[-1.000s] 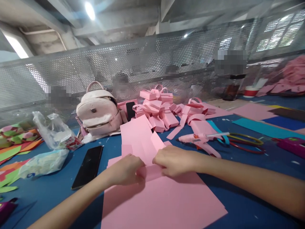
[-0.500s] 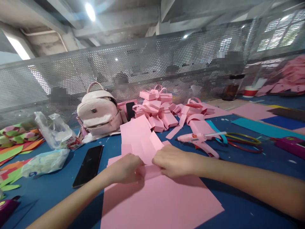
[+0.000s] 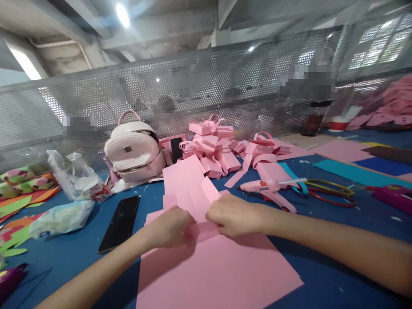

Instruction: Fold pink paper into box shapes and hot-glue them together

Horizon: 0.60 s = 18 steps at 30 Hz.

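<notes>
Between my two hands is a piece of pink craft foam or card (image 3: 206, 231), partly folded, its sides standing up. My left hand (image 3: 174, 227) is closed on its left end, the fingertips mostly hidden behind the hand. At the other end my right hand (image 3: 233, 216) has its fingers curled and pinched on the same piece. Underneath lie large flat pink sheets (image 3: 212, 274), with another pink sheet (image 3: 182, 176) reaching away beyond my hands.
Left of the sheets lies a black phone (image 3: 119, 224). A pink glue gun (image 3: 268, 189) rests to the right. Behind are a pale backpack (image 3: 133, 150) and a pile of small pink bags (image 3: 212, 146). Plastic bags (image 3: 61, 219) and coloured cut pieces (image 3: 16, 238) lie at left.
Almost nothing differs. Both hands keep their hold on the pink piece in the same place, and the view has shifted very slightly.
</notes>
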Motion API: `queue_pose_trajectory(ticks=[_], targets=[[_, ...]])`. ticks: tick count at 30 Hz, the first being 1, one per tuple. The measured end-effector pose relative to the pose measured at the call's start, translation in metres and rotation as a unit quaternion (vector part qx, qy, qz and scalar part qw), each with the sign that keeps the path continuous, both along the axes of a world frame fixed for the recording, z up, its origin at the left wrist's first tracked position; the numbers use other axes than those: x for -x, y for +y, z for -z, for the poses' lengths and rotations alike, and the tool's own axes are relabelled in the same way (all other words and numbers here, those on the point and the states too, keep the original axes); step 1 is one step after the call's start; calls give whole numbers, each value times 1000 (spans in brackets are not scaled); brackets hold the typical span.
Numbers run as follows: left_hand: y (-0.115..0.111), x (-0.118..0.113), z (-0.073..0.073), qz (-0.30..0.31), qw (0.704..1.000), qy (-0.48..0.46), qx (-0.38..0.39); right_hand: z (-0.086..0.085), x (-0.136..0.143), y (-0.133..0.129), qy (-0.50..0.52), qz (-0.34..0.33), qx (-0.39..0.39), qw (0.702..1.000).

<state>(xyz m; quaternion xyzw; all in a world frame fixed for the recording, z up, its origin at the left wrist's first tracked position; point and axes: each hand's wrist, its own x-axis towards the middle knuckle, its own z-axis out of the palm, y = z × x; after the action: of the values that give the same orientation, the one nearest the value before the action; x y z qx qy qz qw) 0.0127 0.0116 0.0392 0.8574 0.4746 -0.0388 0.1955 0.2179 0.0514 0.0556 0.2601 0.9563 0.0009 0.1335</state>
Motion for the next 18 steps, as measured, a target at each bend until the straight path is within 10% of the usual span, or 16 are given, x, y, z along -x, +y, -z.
queue_pose_trajectory(ticks=[18], targets=[[5,4,-1,2,1000,3,-5,4,0,-2,19,2,-13,1000]])
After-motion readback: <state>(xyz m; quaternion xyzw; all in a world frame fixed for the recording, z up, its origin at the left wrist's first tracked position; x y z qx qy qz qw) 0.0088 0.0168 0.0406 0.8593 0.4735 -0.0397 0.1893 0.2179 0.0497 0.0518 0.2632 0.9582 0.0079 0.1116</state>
